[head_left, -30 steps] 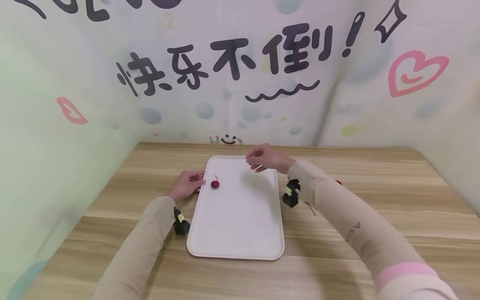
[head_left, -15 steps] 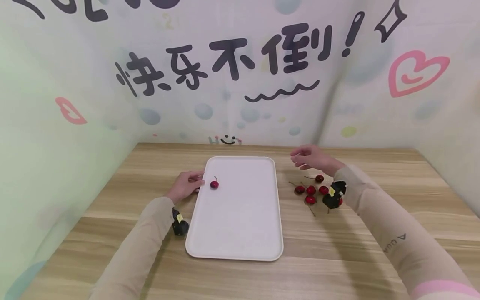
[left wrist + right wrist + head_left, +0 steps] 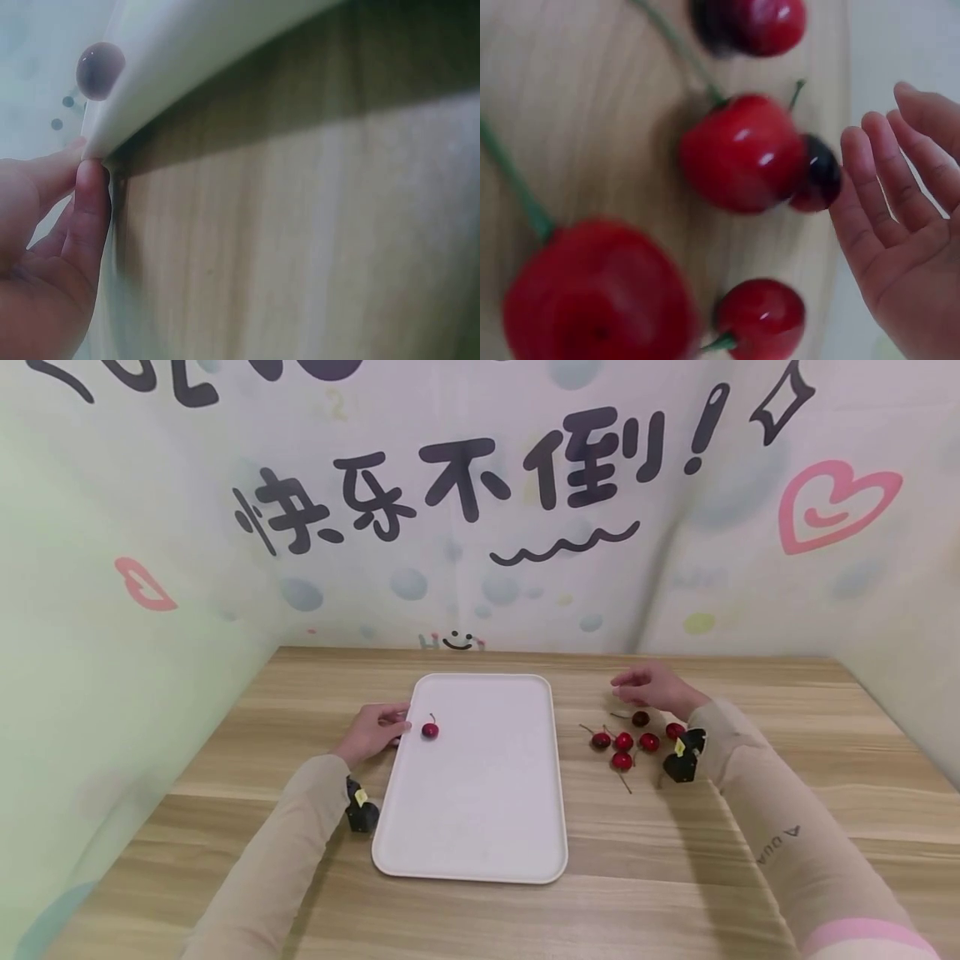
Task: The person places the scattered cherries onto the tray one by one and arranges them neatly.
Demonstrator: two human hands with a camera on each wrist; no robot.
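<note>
A white rectangular tray (image 3: 480, 810) lies on the wooden table, with one red cherry (image 3: 430, 731) on its left side. My left hand (image 3: 367, 732) pinches the tray's left rim between thumb and fingers, which the left wrist view shows close up beside the cherry (image 3: 100, 71). To the right of the tray lies a loose group of several stemmed cherries (image 3: 622, 742). Just behind them hovers my right hand (image 3: 654, 687), nearest to a dark cherry (image 3: 641, 718). In the right wrist view its fingers (image 3: 874, 169) are apart and hold nothing.
Wood-grain table (image 3: 480, 918) surrounds the tray on every side. A printed wall cloth (image 3: 465, 585) stands along the table's back edge, with pale walls left and right. Black wrist cameras (image 3: 681, 762) sit on both sleeves, the right one overlapping the cherry group.
My right hand has moved right, from over the tray's far right corner to behind the cherry group, uncovering those cherries. The left hand, tray and its cherry stay in place.
</note>
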